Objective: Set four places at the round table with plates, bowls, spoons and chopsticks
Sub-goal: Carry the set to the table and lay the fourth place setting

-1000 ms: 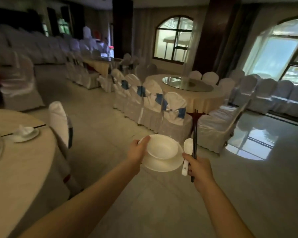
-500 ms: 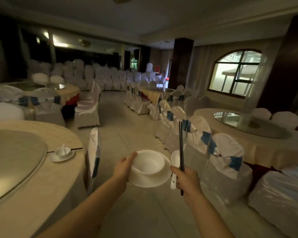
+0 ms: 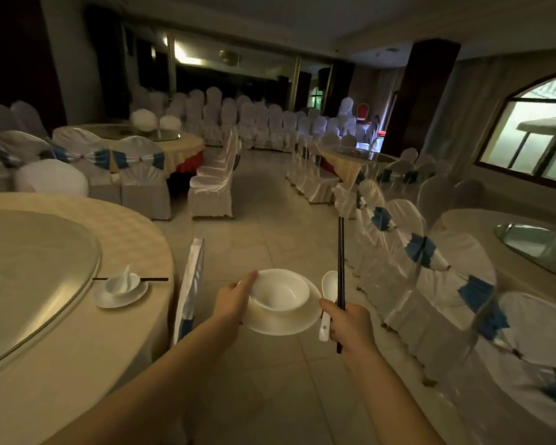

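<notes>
- Writing: no brand, label or lettering can be read on any item; the room is dim
- Left hand (image 3: 233, 301): forearm enters from the lower left and reaches forward over the floor; the thumb lies along the near-left rim of the bowl (image 3: 279, 291), the other fingers are hidden beneath the plate (image 3: 288, 319), closed around its left edge
- Bowl and plate: white, the bowl seated upright in the plate, both held roughly level in mid-air above the tiled floor (image 3: 270, 226), to the right of the round table (image 3: 87, 342)
- Right hand (image 3: 350, 326): forearm enters from the lower right; the fingers are curled into a closed fist around two utensils at once
- Chopsticks (image 3: 341, 261): a dark pair held close together and upright, tips pointing up and away, lower ends protruding beneath the fist
- Spoon (image 3: 328, 295): white, bowl end up, just left of the chopsticks and just beside the plate's right rim; its handle passes through the fist and shows below it
- Set place (image 3: 121, 289) on the round table: a plate with a bowl and a spoon in it, dark chopsticks lying crosswise behind it, beside the glass turntable (image 3: 29, 271)
- Covered chair (image 3: 190, 284): stands at the table's edge, between the table and the left hand
</notes>
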Demonstrator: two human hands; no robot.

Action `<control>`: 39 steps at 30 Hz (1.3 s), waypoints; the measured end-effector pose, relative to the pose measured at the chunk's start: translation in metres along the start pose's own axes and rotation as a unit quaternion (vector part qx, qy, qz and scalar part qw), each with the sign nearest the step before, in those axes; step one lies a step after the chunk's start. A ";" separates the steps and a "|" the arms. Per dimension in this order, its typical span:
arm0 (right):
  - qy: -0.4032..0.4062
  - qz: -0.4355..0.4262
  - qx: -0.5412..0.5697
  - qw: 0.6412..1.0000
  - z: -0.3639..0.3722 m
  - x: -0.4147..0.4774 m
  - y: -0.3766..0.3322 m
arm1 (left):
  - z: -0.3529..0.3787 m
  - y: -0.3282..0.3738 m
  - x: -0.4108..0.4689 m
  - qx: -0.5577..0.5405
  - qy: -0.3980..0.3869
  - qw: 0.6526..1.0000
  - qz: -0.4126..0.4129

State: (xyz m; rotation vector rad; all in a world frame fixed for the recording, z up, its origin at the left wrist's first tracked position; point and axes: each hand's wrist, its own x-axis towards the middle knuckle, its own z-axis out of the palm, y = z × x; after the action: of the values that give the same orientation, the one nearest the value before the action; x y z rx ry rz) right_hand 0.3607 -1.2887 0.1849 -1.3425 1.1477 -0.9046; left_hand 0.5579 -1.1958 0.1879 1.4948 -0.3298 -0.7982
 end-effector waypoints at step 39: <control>-0.346 -0.027 -0.051 0.937 0.623 0.959 -0.143 | 0.031 0.256 0.955 -0.100 0.324 0.941 0.010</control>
State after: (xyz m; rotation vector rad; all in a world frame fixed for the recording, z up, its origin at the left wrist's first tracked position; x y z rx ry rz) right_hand 1.2089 -2.0686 0.1645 -1.6036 0.6125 -0.3465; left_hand 1.2851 -1.8668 0.1746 1.4698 0.2269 -0.2760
